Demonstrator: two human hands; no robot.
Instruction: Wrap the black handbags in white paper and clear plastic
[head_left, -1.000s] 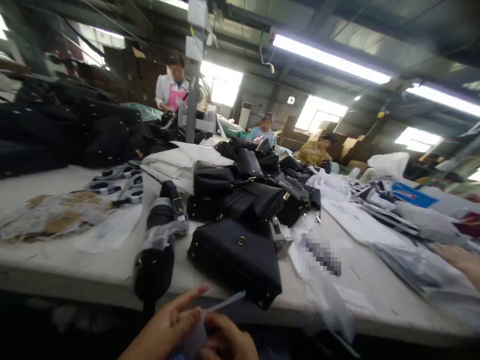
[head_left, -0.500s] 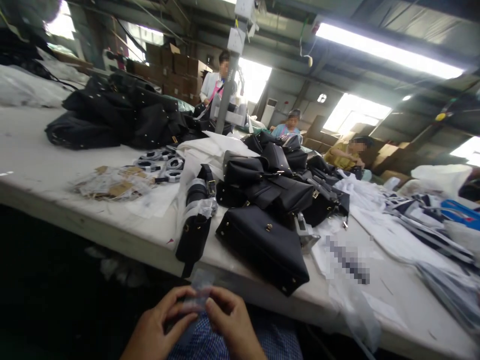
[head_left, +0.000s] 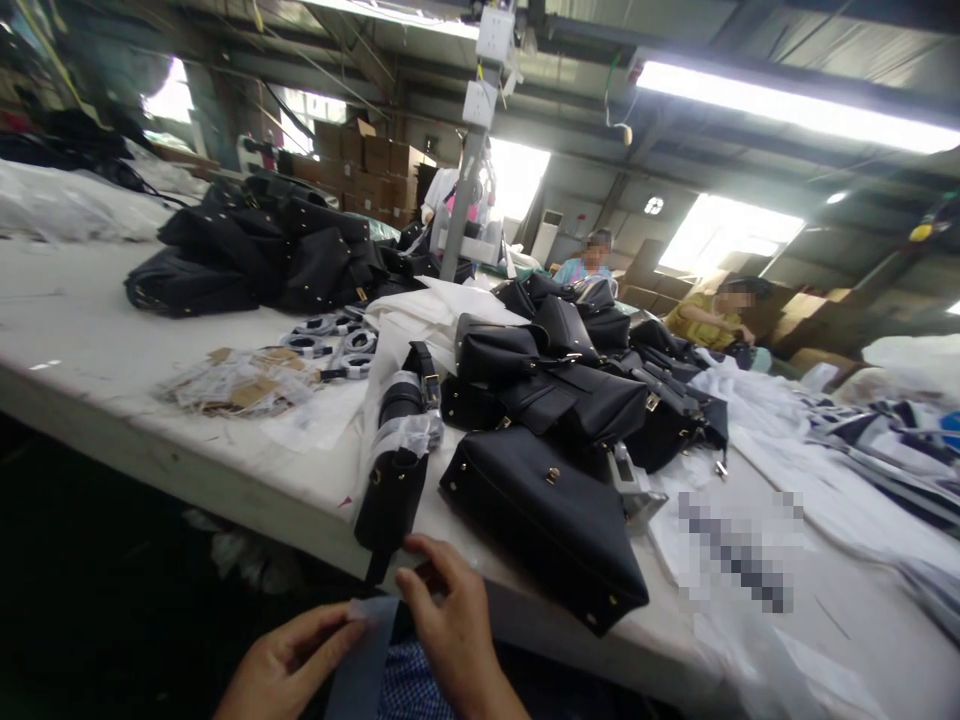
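Observation:
Below the table edge, my left hand [head_left: 292, 655] pinches the top of a translucent grey-blue plastic strip [head_left: 366, 665] between thumb and fingers. The strip hangs down over a checked cloth [head_left: 412, 685]. My right hand [head_left: 456, 620] is just right of it, thumb and index finger apart, with nothing visible between them. Its fingertips are close to the lower end of a long black leather piece [head_left: 390, 500], which has a buckle and clear wrap and whose narrow tail overhangs the edge. To the right lies a black handbag [head_left: 544, 520] with a gold clasp.
Black bags are heaped mid-table [head_left: 570, 395] and at the left [head_left: 255, 250]. Coiled wrapped straps [head_left: 360, 345], bagged brown tags [head_left: 247, 380] and white sheets [head_left: 420, 305] lie between. A metal post [head_left: 466, 190] rises behind. Several people work beyond, one in yellow [head_left: 697, 320].
My hands have come apart: the left keeps the plastic strip, now hanging longer, while the right has let go and moved up toward the table edge. The view has shifted slightly.

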